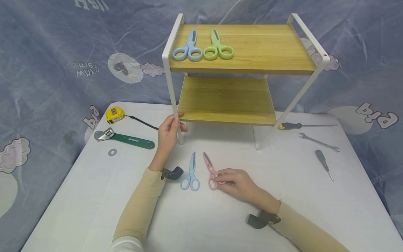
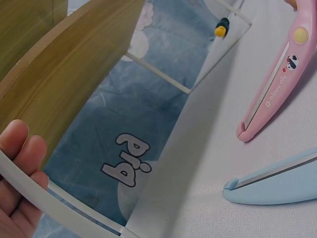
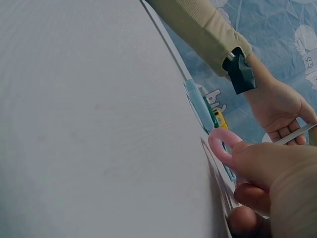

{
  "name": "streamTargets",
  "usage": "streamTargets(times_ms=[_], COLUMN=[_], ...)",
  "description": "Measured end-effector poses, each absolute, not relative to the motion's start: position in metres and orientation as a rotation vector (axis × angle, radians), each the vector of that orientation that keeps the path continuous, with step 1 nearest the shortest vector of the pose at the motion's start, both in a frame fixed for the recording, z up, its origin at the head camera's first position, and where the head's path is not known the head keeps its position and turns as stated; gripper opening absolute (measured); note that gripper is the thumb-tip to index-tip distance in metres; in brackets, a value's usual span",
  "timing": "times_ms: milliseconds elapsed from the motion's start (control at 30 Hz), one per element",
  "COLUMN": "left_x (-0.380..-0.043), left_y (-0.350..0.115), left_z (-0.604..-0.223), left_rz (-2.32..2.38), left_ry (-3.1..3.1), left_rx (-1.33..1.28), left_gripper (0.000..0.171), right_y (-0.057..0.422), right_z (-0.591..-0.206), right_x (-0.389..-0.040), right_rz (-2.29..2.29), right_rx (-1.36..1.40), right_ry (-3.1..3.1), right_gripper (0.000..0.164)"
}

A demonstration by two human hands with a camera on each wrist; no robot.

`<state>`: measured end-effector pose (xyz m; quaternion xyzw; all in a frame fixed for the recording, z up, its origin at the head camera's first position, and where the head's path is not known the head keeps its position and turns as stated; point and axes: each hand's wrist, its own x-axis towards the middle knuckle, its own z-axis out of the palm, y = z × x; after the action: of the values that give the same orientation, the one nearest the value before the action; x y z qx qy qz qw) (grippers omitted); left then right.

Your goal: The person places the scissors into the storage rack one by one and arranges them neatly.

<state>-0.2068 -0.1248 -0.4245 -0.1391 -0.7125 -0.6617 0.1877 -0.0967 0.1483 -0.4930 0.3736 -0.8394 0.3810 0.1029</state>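
Presently, the right grip (image 1: 237, 183) pinches pink scissors (image 1: 210, 165) by the handles; light-blue scissors (image 1: 192, 170) lie just left of it on the bench (image 1: 78, 210). Ahead stands a two-tier shelf (image 1: 233, 99), the left grip (image 1: 169, 133) clasping its front post (image 1: 171, 89). Left of that grip lies an adjustable wrench (image 1: 132, 140); right of the other, screwdrivers (image 1: 322, 157).

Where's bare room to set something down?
Top shelf, right of the green scissors; lower shelf, where visible; tabletop between the right hand and short screwdriver. Crowded: left of that hand, around the pink scissors and nearer blue scissors.
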Motion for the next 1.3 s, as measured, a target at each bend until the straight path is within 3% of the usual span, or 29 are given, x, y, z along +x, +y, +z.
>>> streamTargets(times_ms=[833,1300], left_x=[-0.208,-0.208], left_y=[-0.125,-0.125], left_z=[-0.427,-0.428], left_rz=[-1.892,-1.867], left_ry=[-1.995,-1.99], left_rx=[-0.396,-0.401], left_gripper=[0.03,0.029], right_y=[0.15,0.172], right_z=[-0.487,-0.414], right_x=[-0.104,-0.112], right_rz=[1.219,1.314], right_rx=[1.176,1.269], right_ry=[-2.321,-2.214], right_gripper=[0.028,0.027])
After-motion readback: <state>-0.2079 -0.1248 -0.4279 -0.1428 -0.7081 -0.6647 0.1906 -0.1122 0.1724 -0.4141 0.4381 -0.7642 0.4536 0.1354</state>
